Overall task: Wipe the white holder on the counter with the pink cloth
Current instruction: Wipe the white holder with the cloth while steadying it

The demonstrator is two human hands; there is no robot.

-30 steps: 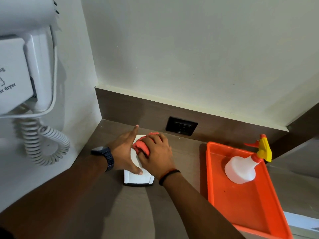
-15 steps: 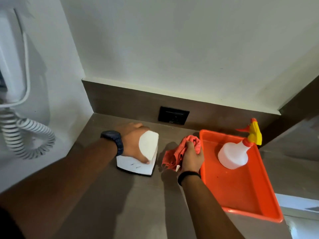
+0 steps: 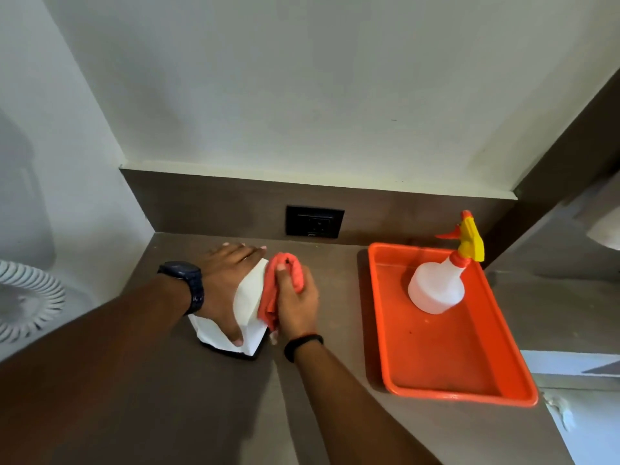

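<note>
The white holder (image 3: 247, 298) stands on the brown counter (image 3: 167, 397), near its back left corner. My left hand (image 3: 223, 283), with a dark watch on the wrist, lies over the holder's top and left side and holds it. My right hand (image 3: 297, 302) grips the bunched pink cloth (image 3: 278, 283) and presses it against the holder's right side. The holder's left face is hidden under my left hand.
An orange tray (image 3: 446, 374) sits on the counter to the right, holding a white spray bottle (image 3: 439, 285) with a yellow and orange trigger. A black wall socket (image 3: 314, 221) is in the backsplash behind. A coiled white cord (image 3: 30, 300) hangs at the left wall.
My right hand has brought the pink cloth from beside the tray back against the holder's right side. My left hand stays on the holder. The view has shifted right.
</note>
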